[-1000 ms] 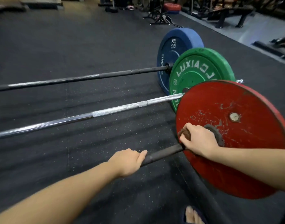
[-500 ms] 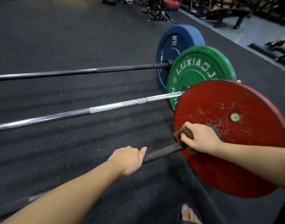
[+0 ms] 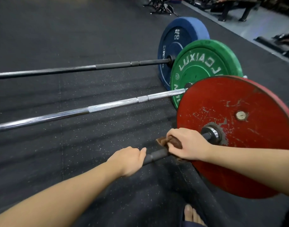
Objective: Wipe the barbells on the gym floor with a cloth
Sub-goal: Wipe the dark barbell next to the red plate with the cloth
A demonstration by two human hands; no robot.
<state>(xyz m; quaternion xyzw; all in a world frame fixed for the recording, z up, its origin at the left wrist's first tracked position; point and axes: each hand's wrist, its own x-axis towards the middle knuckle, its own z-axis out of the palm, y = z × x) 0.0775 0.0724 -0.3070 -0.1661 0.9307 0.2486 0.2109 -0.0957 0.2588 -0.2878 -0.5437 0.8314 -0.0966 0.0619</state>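
Seen from my head, looking down: 3 barbells lie side by side on the black, white-speckled rubber floor [image 3: 75,145], long axes running from the left edge to round plates standing on edge at the right. The nearest bar [image 3: 156,155] is matte black and ends in a scuffed, chipped red plate [image 3: 246,128] with a shiny steel collar [image 3: 212,132]. My left hand [image 3: 129,158] is curled around this bar. Just beside it, nearer the plate, my right hand [image 3: 188,145] clamps a crumpled brown cloth [image 3: 170,141] around the same bar. Beyond lie a knurled silver bar [image 3: 107,106] with a green plate [image 3: 206,69], then a dark bar [image 3: 107,66] with a blue plate [image 3: 176,43]. My bare toes [image 3: 191,213] show at the bottom.
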